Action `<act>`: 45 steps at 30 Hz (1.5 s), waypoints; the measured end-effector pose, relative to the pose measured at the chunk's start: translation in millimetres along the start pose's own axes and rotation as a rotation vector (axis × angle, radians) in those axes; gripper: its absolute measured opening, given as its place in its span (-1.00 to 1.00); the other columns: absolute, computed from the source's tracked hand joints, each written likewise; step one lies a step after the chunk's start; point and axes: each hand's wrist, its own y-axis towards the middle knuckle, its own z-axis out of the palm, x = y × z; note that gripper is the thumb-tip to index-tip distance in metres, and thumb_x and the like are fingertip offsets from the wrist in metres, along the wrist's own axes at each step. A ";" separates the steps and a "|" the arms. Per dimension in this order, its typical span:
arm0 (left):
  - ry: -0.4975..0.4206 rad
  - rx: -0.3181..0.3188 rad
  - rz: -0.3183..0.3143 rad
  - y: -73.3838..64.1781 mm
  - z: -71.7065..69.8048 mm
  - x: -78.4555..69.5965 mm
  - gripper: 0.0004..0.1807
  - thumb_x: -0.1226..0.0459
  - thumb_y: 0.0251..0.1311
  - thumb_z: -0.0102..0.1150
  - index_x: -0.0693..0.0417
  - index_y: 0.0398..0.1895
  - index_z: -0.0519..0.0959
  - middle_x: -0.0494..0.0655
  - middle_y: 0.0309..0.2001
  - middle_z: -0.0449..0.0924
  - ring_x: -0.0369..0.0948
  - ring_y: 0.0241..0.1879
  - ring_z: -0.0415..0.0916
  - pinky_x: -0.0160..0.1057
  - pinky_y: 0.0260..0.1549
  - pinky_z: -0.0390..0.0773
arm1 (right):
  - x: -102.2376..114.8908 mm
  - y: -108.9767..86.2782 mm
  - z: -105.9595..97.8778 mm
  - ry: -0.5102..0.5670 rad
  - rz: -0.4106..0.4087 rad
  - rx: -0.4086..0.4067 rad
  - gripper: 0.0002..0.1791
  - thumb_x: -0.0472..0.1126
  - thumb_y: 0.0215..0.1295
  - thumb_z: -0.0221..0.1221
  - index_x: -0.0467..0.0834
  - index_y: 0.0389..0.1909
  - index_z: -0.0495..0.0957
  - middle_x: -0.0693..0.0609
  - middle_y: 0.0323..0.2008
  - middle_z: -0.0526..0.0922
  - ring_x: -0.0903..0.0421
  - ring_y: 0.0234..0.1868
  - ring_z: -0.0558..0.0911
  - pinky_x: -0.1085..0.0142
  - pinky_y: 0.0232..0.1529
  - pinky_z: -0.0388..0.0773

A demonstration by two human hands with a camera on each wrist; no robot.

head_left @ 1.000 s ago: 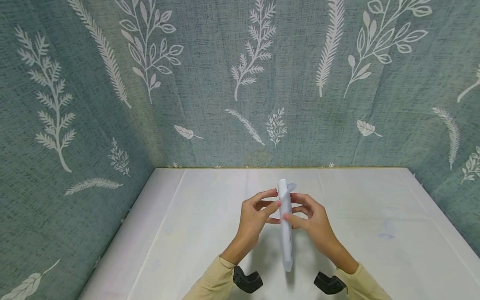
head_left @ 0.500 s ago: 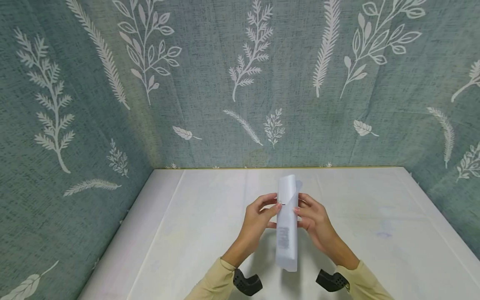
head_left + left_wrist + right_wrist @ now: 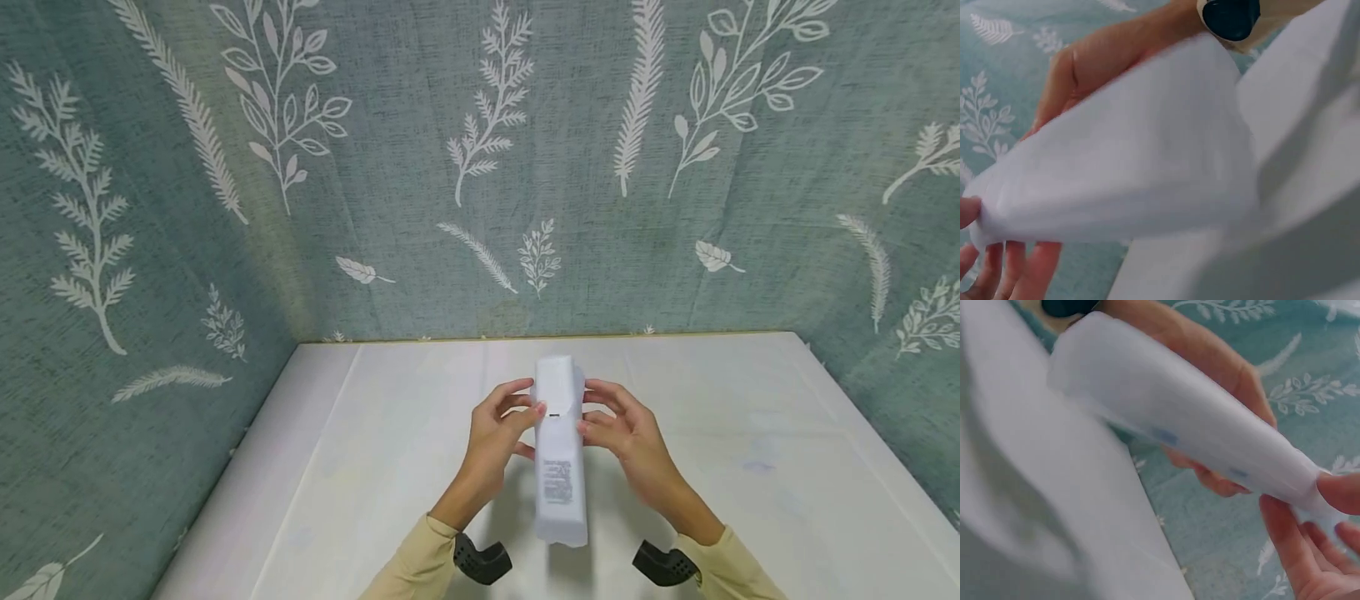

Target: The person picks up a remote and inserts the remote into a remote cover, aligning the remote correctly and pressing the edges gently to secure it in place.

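A long white package (image 3: 558, 446), loosely covered in translucent milky wrapping, is held up over the white table. Its upper face carries a small dark mark and a block of printed text. On its left side my left hand (image 3: 487, 437) grips it, the thumb on the near edge and fingers behind. My right hand (image 3: 633, 437) pinches the right side at about the same height. In the left wrist view the white wrapping (image 3: 1141, 150) is blurred and spans both hands. Faint bluish marks show through the wrapped package (image 3: 1179, 406) in the right wrist view.
A white-covered table (image 3: 390, 450) lies beneath the hands, with faint stains on its right side. Green-grey leaf-print fabric (image 3: 420, 183) walls the back and both sides. A black device (image 3: 483, 560) sits at each wrist, by the pale yellow sleeves.
Both hands have rolled the package from its narrow edge to its broad face, so the printed text now shows. It has shifted slightly left in the head view, which itself moved a little.
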 end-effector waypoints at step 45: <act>-0.028 -0.002 0.163 -14.6 -10.5 9.0 -0.78 0.46 0.15 0.23 0.21 -0.12 0.63 0.15 -0.15 0.53 -0.05 -0.28 0.58 0.03 -0.58 0.65 | 3.5 12.9 14.8 -0.131 -0.117 -0.138 -0.51 -0.43 0.15 0.26 -0.32 0.15 0.45 -0.08 0.06 0.55 0.08 -0.27 0.69 0.17 -0.51 0.66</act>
